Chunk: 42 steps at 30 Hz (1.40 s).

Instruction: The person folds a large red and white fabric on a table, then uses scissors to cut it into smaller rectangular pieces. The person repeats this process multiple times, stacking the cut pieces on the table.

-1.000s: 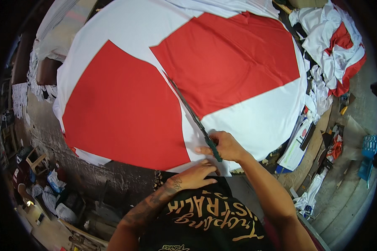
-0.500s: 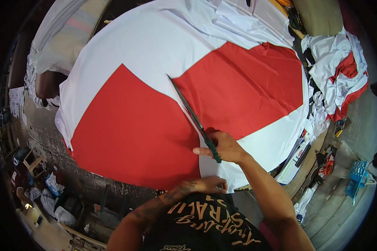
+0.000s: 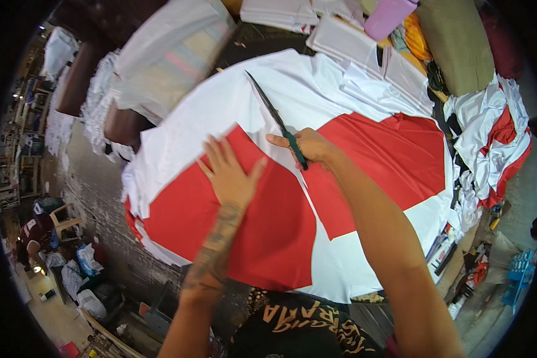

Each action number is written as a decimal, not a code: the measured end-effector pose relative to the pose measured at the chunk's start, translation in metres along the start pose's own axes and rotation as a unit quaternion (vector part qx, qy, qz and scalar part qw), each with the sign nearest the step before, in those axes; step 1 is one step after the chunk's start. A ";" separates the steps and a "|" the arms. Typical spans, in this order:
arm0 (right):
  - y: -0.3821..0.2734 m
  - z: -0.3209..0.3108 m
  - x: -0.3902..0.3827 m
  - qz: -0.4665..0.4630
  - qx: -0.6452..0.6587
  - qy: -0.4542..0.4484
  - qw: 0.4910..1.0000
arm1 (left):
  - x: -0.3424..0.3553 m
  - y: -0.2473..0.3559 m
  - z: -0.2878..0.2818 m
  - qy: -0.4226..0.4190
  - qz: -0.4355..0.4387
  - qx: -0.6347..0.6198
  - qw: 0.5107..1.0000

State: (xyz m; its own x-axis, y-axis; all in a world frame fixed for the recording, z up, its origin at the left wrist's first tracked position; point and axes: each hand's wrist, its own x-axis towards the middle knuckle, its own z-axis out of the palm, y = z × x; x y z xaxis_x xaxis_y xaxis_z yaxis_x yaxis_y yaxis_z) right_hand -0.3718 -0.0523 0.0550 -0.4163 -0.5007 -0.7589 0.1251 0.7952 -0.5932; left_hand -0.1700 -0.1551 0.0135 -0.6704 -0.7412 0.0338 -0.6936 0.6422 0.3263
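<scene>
While right grip (image 3: 310,146) is clamped on green-handled scissors (image 3: 272,110), blades point forward and left from it over white fabric (image 3: 333,268), apparently set so edge runs clear of left grip (image 3: 230,176). Blade opening: cannot tell. Left grip: fingers apart, nothing grasped, palm down at red panel (image 3: 280,227), left of right grip; position likely steadies cloth, though blur leaves contact uncertain. Second red panel (image 3: 394,161): right of right grip. White fabric: around both panels, probably spread flat for even support.
</scene>
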 end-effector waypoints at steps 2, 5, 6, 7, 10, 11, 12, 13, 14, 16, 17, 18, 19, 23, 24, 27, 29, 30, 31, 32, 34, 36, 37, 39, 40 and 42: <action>-0.018 -0.001 0.004 -0.045 -0.006 -0.036 0.998 | -0.056 -0.010 0.021 -0.006 0.078 0.009 0.997; -0.001 0.000 -0.029 -0.179 0.053 -0.047 0.981 | -0.167 -0.023 0.023 -0.104 0.194 -0.006 0.975; 0.020 0.003 -0.052 -0.211 0.086 -0.043 0.973 | -0.197 -0.021 0.017 -0.140 0.209 -0.032 0.967; 0.051 0.001 -0.084 -0.252 0.151 -0.052 0.954 | -0.218 -0.019 0.005 -0.098 0.171 -0.148 0.969; 0.160 -0.005 -0.190 -0.248 0.036 0.176 0.952 | -0.184 0.003 -0.028 -0.086 -0.101 -0.357 0.925; 0.201 -0.007 -0.228 -0.191 0.107 0.207 0.954 | -0.148 0.017 -0.029 -0.071 -0.091 -0.374 0.920; 0.243 -0.014 -0.264 -0.139 0.135 0.254 0.948 | -0.103 0.029 -0.032 -0.145 -0.095 -0.243 0.954; 0.282 -0.017 -0.298 -0.072 0.163 0.337 0.924 | -0.074 0.057 -0.019 0.049 0.056 -0.217 0.973; 0.321 -0.027 -0.329 0.017 0.063 0.431 0.900 | -0.047 0.079 -0.009 0.000 0.105 -0.226 0.969; 0.390 -0.041 -0.388 0.096 -0.010 0.514 0.852 | -0.038 0.134 0.028 -0.175 0.164 -0.054 0.969; 0.418 -0.049 -0.409 0.126 -0.007 0.541 0.832 | -0.063 0.157 0.049 -0.153 0.268 -0.035 0.951; 0.444 -0.052 -0.428 0.140 -0.032 0.556 0.818 | -0.096 0.183 0.070 -0.203 0.328 0.010 0.923; 0.466 -0.055 -0.444 0.173 -0.053 0.555 0.812 | -0.141 0.197 0.085 -0.146 0.450 0.040 0.880; 0.530 -0.050 -0.468 0.157 0.004 0.542 0.825 | -0.308 0.193 0.106 -0.227 0.549 -0.038 0.803; 0.544 -0.051 -0.468 0.159 0.009 0.540 0.826 | -0.333 0.175 0.099 -0.259 0.557 -0.125 0.779; 0.576 -0.063 -0.463 0.153 -0.039 0.556 0.816 | -0.337 0.107 0.058 -0.259 0.394 -0.146 0.870; 0.582 -0.066 -0.456 0.183 -0.049 0.523 0.831 | -0.307 0.079 0.028 -0.239 0.279 -0.087 0.926; 0.577 -0.059 -0.451 0.147 -0.080 0.577 0.800 | -0.295 0.075 0.014 -0.220 0.214 -0.060 0.950; 0.567 -0.045 -0.444 0.110 -0.108 0.619 0.770 | -0.287 0.083 0.006 -0.187 0.144 -0.030 0.971; 0.554 -0.031 -0.438 0.055 -0.142 0.684 0.713 | -0.285 0.096 -0.002 -0.129 0.057 0.010 0.990; 0.515 0.020 -0.417 -0.073 -0.191 0.583 0.786 | -0.320 0.148 0.004 -0.271 0.118 0.012 0.955; 0.473 0.060 -0.391 -0.212 -0.212 0.354 0.886 | -0.352 0.190 0.006 -0.452 0.268 -0.074 0.848; 0.454 0.069 -0.379 -0.168 -0.169 0.252 0.938 | -0.360 0.193 -0.001 -0.445 0.446 -0.223 0.743; 0.434 0.036 -0.371 -0.146 -0.109 0.178 0.967 | -0.364 0.175 -0.020 -0.446 0.264 -0.151 0.842; 0.429 -0.002 -0.375 -0.141 -0.150 0.278 0.938 | -0.346 0.144 -0.039 -0.391 0.169 -0.159 0.891; 0.415 -0.114 -0.387 -0.096 -0.119 0.457 0.876 | -0.309 0.071 -0.075 -0.293 0.171 0.108 0.934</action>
State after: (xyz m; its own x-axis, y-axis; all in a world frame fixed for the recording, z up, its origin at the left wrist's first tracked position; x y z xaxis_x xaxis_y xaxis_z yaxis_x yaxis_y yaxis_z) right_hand -0.2616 0.5104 0.1328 -0.9703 -0.2356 -0.0548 -0.1715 0.8298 -0.5311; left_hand 0.0078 0.1050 0.0970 -0.8482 -0.2910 -0.4425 -0.4061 0.8938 0.1905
